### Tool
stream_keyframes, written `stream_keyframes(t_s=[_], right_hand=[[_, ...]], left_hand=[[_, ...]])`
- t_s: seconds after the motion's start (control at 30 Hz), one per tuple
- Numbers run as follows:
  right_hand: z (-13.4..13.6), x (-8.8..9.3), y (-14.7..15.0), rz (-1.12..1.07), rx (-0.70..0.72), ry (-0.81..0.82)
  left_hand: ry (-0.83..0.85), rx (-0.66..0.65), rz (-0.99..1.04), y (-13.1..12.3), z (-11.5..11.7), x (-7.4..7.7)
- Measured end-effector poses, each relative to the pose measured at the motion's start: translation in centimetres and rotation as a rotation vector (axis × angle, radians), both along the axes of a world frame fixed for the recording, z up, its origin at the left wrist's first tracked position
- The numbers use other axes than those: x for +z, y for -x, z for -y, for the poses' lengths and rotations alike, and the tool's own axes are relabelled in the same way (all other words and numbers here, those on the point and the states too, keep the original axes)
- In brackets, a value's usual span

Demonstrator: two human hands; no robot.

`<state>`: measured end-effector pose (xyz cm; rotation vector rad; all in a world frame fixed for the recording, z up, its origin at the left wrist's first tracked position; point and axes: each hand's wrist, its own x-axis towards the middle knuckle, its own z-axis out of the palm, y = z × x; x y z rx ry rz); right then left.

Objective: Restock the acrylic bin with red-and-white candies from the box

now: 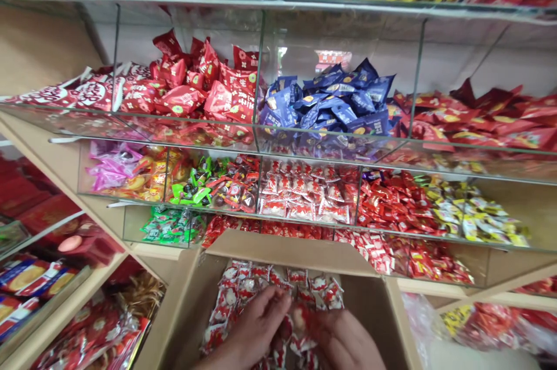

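Observation:
An open cardboard box stands at the bottom centre, with small red-and-white wrapped sweets lying inside it. Over the sweets, my left hand has its fingers bent together; what is in them, if anything, is hidden. Just to its right is my right hand, blurred by motion, beside a red-and-white packet. Whether that hand grips the packet is too smeared to tell. Behind the box, similar red-and-white sweets fill a glass compartment.
Tiered glass shelves cross the view above the box. They hold red packets, blue packets, green sweets and yellow sweets. Wooden slanted racks with packaged goods flank the left, and plastic bags lie at the lower right.

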<state>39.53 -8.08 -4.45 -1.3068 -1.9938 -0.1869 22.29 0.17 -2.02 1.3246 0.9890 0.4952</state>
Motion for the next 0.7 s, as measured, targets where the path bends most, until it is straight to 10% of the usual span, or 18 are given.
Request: stream_keyframes(t_s=[0.23, 0.43, 0.7], right_hand=[[-5.8, 9.0, -5.4, 0.311, -0.371, -0.153], [-13.5, 13.4, -5.1, 0.597, -0.628, 0.097], [-16.0, 13.2, -6.3, 0.636, -0.617, 0.328]], left_hand=[[-1.392, -0.261, -0.280, -4.2, -8.5, 8.9], [-1.465, -0.405, -0.640, -10.2, -14.1, 10.0], [-1.435, -0.427, -0.686, -10.3, -15.1, 9.4]])
